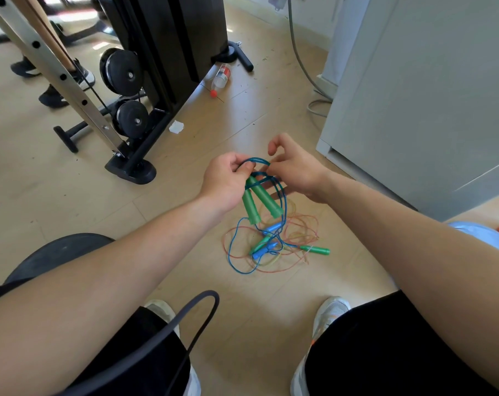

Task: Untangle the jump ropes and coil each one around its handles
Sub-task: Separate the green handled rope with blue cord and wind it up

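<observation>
My left hand (228,178) grips the tops of two green handles (259,200) that hang side by side above the floor. A blue rope (258,160) arches from my left fingers to my right hand (295,170), which pinches it; loops of the same rope cross the handles and trail down to the floor. Below lies a tangled pile (274,247) of blue, red and yellowish ropes with two blue handles (264,250) and a single green handle (316,250) sticking out to the right.
A black weight machine (156,81) with pulleys stands at the back left. A plastic bottle (221,78) lies on the wooden floor behind. A white cabinet (414,110) fills the right side. A dark band (196,312) curves over my left knee. Another person's shoes (53,81) show far left.
</observation>
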Available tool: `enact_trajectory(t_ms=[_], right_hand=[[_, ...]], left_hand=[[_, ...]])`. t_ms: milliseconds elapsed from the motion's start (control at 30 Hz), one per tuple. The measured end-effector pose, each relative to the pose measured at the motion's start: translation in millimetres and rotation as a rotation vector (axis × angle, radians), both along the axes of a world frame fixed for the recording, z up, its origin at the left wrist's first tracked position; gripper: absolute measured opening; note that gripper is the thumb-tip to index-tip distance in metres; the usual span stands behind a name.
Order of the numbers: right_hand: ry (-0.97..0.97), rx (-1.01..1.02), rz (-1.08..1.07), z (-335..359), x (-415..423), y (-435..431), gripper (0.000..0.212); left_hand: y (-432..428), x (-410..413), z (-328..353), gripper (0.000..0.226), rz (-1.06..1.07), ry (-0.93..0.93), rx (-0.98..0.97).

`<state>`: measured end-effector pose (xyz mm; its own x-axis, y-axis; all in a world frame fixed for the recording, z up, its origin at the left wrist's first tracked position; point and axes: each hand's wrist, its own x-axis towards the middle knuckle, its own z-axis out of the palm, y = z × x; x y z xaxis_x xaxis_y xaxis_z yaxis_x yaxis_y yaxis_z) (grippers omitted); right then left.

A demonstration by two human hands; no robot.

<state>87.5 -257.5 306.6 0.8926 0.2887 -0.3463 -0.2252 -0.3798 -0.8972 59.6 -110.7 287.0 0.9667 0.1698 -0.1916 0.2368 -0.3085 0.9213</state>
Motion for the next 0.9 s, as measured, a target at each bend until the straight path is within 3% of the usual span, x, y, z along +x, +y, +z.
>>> enact_trajectory(t_ms=[167,433,633,767,833,900], right_hand=[[-0.101,-0.05,0.05,-4.2,-2.0,1.5,0.021],[-0.378,-0.356,0.264,-7.3,0.5,-2.3,0.011],[-0.41,-0.428,0.282,-10.8,6.8,-6.1,0.015],[-0.396,-0.406,0.275,-15.9,6.8,-8.2,0.013],[-0.378,-0.376,0.26,-16.7,7.4,-9.9,0.011],[-0.376,-0.365,0.268,-14.9,7.9,-10.5,0.012]], left_hand=[[8.1,3.0,1.7,0.014,0.055,0.048,-0.089],[16.0,5.0,4.2,0.018,0.03,0.071,-0.225],[14.6,2.6,1.3,0.028,-0.093,-0.027,-0.05],[12.5,1.1,3.2,0.012,-0.183,-0.028,-0.042],[13.4,-0.4,0.8,0.029,-0.248,-0.01,-0.065],[15.5,-0.3,-3.7,0.037,-0.28,-0.006,0.034]])
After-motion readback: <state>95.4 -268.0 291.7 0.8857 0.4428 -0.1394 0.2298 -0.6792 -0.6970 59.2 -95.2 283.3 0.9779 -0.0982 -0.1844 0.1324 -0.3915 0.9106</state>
